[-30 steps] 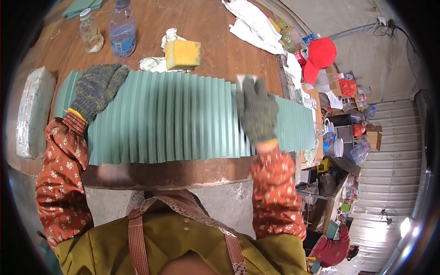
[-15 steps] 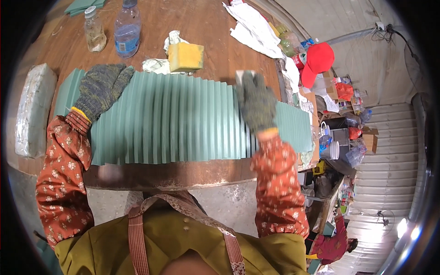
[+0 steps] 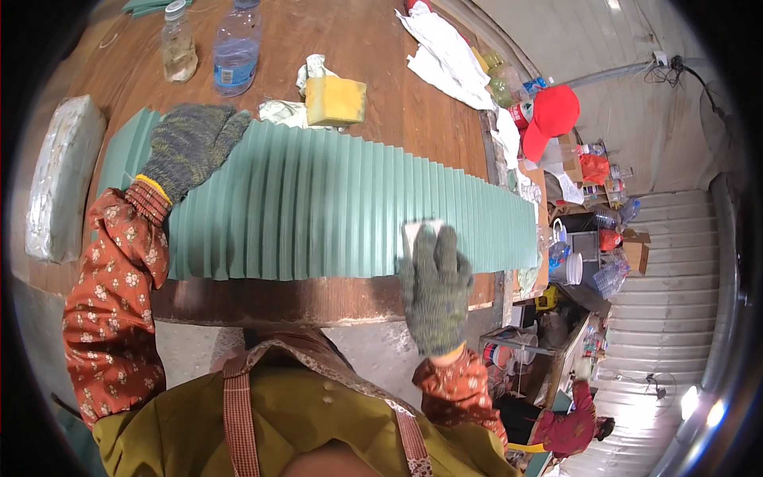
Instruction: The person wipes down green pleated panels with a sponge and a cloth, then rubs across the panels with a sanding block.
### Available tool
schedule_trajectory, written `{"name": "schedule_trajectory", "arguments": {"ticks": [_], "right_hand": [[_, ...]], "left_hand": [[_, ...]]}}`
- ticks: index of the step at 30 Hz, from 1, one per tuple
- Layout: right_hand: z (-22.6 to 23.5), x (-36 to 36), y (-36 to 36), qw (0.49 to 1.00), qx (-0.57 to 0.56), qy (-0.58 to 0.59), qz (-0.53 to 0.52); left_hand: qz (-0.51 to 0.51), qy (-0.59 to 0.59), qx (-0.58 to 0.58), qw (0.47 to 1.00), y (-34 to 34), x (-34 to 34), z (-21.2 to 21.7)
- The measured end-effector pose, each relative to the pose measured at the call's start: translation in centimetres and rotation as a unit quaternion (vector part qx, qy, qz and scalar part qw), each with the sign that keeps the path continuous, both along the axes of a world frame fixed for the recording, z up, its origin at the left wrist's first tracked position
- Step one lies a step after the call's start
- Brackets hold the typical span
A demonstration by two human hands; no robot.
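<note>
A row of overlapping green sheets, fanned like pleats, lies across the table in front of me. My left hand, in a dark grey-green knitted glove, rests flat on the left part of the row, fingers outstretched and thumb apart. Over the near edge, right of the middle, is my right hand, gloved the same way. Its fingers press a small whitish pad against the sheets; most of the pad is hidden beneath them.
Beyond the row on the wooden table are a yellow sponge block, crumpled cloth, a glass bottle and a plastic bottle. A wrapped block lies left. A red cap sits right; a person is farther off.
My right hand has slid toward me with the pad, from the far edge of the green sheets to the near edge. My left hand stays on the left part of the row.
</note>
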State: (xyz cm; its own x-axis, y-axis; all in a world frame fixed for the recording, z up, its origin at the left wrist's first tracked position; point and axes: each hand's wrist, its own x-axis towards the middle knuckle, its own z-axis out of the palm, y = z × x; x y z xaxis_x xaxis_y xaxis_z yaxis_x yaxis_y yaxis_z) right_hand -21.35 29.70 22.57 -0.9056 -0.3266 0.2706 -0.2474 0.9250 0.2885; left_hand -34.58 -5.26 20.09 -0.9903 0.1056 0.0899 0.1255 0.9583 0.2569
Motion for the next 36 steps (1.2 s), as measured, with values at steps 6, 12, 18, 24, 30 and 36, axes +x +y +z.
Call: {"name": "schedule_trajectory", "arguments": {"ticks": [6, 12, 18, 24, 30, 36], "right_hand": [[0.9, -7.2, -2.0, 0.998, -0.041, -0.037, -0.007], [0.5, -20.3, -0.7, 0.995, -0.048, -0.072, 0.051], [2.1, -12.9, -5.1, 0.993, -0.095, -0.071, -0.018], [0.3, -2.8, -3.5, 1.0, 0.013, 0.007, 0.008], [0.8, -10.9, -4.9, 0.999, -0.023, -0.024, 0.018], [2.5, -17.5, -5.7, 0.995, -0.033, -0.093, 0.032]], "left_hand": [[-0.067, 0.017, -0.042, 0.997, -1.4, 0.1, -1.4], [-0.005, -0.065, -0.052, 0.996, -0.4, -0.3, 0.6], [-0.046, -0.066, -0.063, 0.995, -0.5, -0.5, 0.4], [-0.046, -0.01, -0.079, 0.996, -0.3, -0.2, 0.1], [-0.036, -0.014, -0.059, 0.997, -0.1, -0.6, 0.1], [-0.052, 0.001, -0.043, 0.998, 0.2, -0.9, -0.5]]}}
